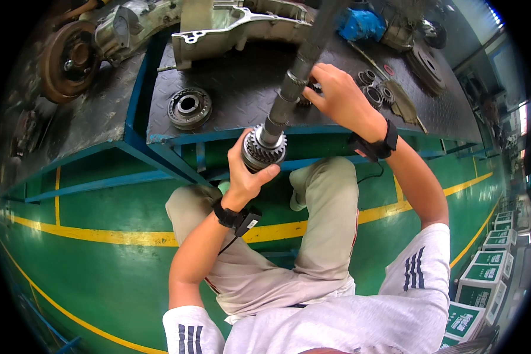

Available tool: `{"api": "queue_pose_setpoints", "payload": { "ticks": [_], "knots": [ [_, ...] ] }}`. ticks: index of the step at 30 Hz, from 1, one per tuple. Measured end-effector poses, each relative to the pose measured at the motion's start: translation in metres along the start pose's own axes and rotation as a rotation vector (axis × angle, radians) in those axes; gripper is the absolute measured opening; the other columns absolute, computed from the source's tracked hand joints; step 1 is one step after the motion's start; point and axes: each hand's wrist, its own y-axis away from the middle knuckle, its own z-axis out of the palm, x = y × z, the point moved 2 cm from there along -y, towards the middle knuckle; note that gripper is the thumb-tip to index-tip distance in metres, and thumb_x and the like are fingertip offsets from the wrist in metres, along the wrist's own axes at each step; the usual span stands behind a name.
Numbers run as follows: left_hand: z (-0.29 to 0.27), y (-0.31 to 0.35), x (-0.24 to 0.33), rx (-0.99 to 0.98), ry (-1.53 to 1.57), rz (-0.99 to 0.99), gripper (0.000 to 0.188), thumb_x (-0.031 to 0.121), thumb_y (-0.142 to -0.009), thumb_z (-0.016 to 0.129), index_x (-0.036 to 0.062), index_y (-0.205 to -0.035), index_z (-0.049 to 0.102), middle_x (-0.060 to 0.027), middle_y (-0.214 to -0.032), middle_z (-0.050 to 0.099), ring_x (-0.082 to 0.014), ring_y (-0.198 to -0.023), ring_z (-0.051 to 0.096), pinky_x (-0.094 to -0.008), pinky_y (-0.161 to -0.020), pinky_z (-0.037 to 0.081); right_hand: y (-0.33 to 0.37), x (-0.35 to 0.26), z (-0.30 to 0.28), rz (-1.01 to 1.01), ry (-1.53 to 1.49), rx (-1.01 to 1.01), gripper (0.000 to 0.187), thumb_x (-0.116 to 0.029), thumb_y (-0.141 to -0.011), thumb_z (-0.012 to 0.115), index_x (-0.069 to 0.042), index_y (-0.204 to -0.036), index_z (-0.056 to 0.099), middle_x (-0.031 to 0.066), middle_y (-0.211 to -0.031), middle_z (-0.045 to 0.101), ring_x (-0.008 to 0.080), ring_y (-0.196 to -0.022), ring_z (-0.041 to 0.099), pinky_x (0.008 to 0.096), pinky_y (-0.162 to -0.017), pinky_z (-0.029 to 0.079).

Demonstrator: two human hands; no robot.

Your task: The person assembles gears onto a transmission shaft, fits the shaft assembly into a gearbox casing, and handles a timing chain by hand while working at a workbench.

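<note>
A long grey stepped shaft point(285, 101) slants up from my lap over the bench edge. On its lower end sits a steel gear point(264, 154), with helical teeth and a ring below it. My left hand point(248, 177) is wrapped round this gear from below, thumb to the right. Beyond the shaft my right hand point(345, 100) reaches over the bench, fingers curled about a small dark gear point(304, 102). The shaft and my fingers hide most of that gear. Left of the shaft, a round synchronizer-like gear assembly point(189, 108) lies flat on the bench.
The dark tread-plate bench point(230, 112) has a blue frame. At its back stands a metal gearbox housing point(218, 44). Small gears and bearings point(373, 94) lie right of my hand, near a blue-wrapped part point(363, 25). A rusty flanged drum point(71, 62) is on the left bench.
</note>
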Motion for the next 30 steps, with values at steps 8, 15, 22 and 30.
{"api": "queue_pose_setpoints", "payload": {
  "ticks": [8, 15, 22, 30],
  "knots": [
    [0.005, 0.0, -0.004, -0.038, -0.067, 0.051, 0.074, 0.031, -0.074, 0.093, -0.0047, -0.131, 0.061, -0.0085, -0.11, 0.074, -0.0141, -0.099, 0.069, -0.031, -0.095, 0.054, -0.011, -0.008, -0.09, 0.355, -0.705, 0.217, 0.034, -0.022, -0.11, 0.063, 0.005, -0.131, 0.068, 0.0144, -0.119, 0.074, 0.0197, -0.098, 0.076, 0.031, -0.069, 0.066],
    [0.018, 0.0, -0.007, -0.068, -0.095, 0.008, 0.077, 0.036, -0.073, 0.09, -0.0051, -0.131, 0.06, -0.0082, -0.113, 0.071, -0.0142, -0.101, 0.067, -0.0291, -0.097, 0.052, 0.003, -0.066, -0.156, -0.023, -0.854, 0.472, 0.049, -0.034, -0.117, 0.048, 0.004, -0.146, 0.059, 0.0182, -0.133, 0.069, 0.0209, -0.113, 0.069, 0.0383, -0.092, 0.063],
    [0.03, -0.004, -0.007, -0.034, -0.026, 0.024, 0.066, 0.029, -0.076, 0.092, -0.0043, -0.126, 0.064, -0.0088, -0.105, 0.076, -0.0134, -0.096, 0.07, -0.031, -0.092, 0.056, -0.006, -0.068, -0.153, 0.085, -0.591, 0.606, 0.046, -0.032, -0.117, 0.05, 0.004, -0.143, 0.062, 0.0173, -0.138, 0.067, 0.0219, -0.111, 0.072, 0.0384, -0.094, 0.064],
    [0.023, -0.008, -0.005, -0.009, -0.084, 0.079, 0.063, 0.025, -0.075, 0.092, -0.0041, -0.124, 0.065, -0.0085, -0.102, 0.077, -0.013, -0.092, 0.07, -0.0312, -0.091, 0.056, -0.023, -0.085, -0.133, 0.055, -0.49, 0.6, 0.047, -0.029, -0.106, 0.072, 0.004, -0.139, 0.062, 0.0108, -0.122, 0.072, 0.0171, -0.11, 0.071, 0.0297, -0.09, 0.06]
  ]
}}
